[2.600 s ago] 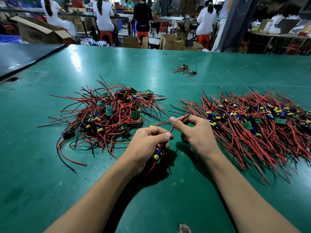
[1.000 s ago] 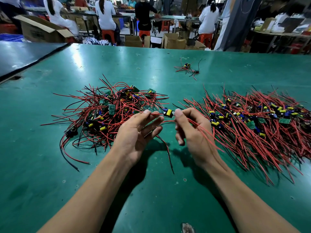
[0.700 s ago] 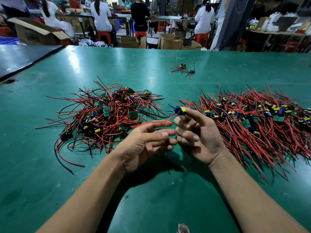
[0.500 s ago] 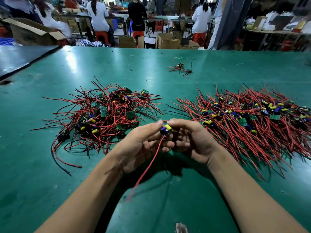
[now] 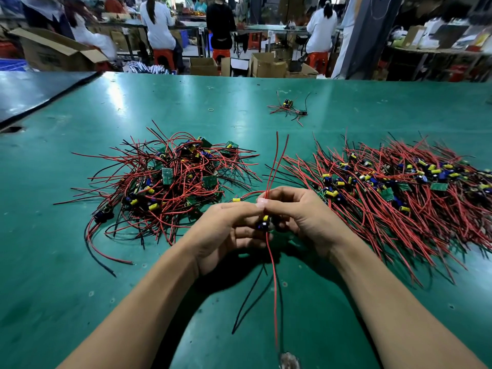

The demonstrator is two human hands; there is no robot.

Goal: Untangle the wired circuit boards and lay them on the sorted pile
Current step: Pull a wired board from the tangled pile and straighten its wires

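Observation:
Between both hands sits a small wired circuit board [image 5: 264,222] with yellow and blue parts. My left hand [image 5: 223,230] and my right hand [image 5: 300,217] pinch it together above the green table [image 5: 80,262]. Its two red wires stand up from my fingertips; a red and a black wire hang down toward me. The tangled pile [image 5: 165,182] of boards and red and black wires lies to the left. To the right spreads the sorted pile [image 5: 399,187], its wires laid roughly parallel.
A few loose wired boards [image 5: 288,109] lie further back on the table, near a small rubber ring [image 5: 210,110]. A dark table [image 5: 34,91] adjoins at the far left. Seated people, cardboard boxes and other benches fill the room behind.
My left hand pulled one board out of the tangled pile and my right hand ran along its wires. Now both hands hold it upright, red wires pointing up, the others hanging down.

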